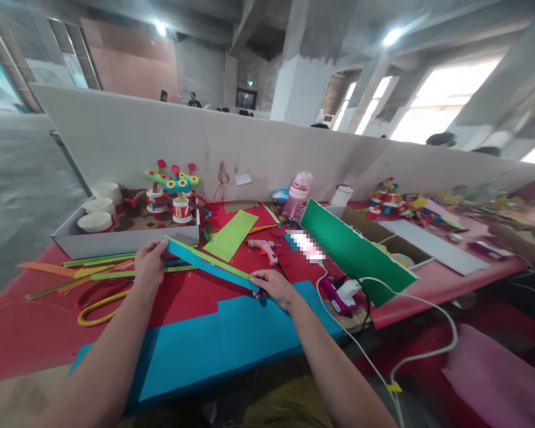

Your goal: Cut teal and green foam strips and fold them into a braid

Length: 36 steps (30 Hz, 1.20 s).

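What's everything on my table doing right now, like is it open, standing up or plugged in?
Left hand: closed on the blue strip
Right hand: closed on the blue strip
Blue strip: stretched between both hands
Pink glue gun: lying down
Yellow-handled scissors: lying down, can't tell if open
White box: open on top
Pink bottle: upright
White plug: plugged in
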Each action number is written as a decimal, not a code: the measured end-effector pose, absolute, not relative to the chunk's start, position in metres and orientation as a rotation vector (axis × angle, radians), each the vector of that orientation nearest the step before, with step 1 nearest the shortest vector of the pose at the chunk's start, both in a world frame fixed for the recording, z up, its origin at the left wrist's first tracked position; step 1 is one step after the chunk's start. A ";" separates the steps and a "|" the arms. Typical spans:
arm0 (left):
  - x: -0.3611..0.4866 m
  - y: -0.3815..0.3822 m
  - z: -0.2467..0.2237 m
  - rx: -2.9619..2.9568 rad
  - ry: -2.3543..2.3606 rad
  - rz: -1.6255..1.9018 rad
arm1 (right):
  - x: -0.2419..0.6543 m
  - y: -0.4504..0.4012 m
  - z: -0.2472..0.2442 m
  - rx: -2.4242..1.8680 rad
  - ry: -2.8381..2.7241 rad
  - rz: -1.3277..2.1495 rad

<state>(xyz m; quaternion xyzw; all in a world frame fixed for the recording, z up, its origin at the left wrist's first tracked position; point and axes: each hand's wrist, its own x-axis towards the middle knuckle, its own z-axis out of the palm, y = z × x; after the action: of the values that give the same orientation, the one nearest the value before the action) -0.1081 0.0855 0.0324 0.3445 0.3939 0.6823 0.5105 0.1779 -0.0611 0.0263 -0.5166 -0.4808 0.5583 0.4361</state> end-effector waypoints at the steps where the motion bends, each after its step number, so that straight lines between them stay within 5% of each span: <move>1: -0.108 0.086 0.032 0.840 0.951 1.635 | 0.179 -0.061 0.025 -1.315 -1.219 1.355; 7: -0.121 0.087 0.041 0.926 0.909 1.687 | 0.185 -0.058 0.015 -1.483 -1.323 1.231; 12: -0.127 0.081 0.052 0.985 0.833 1.761 | 0.161 -0.046 0.033 -1.571 -1.546 0.267; 14: -0.118 0.074 0.053 1.058 0.817 1.708 | 0.133 -0.038 0.047 -1.432 -1.630 0.170; 22: -0.092 0.046 0.068 1.467 0.799 1.489 | 0.046 0.017 0.072 -1.068 -1.496 0.859; 36: -0.114 0.056 0.073 1.987 0.529 1.174 | 0.071 0.009 0.084 -1.114 -1.504 1.335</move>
<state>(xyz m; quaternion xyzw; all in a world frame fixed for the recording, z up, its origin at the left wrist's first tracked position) -0.1139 0.0556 0.0732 0.7771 0.2071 0.4591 0.3773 0.0708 0.0093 0.0837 -0.4422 -0.5971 0.5299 0.4088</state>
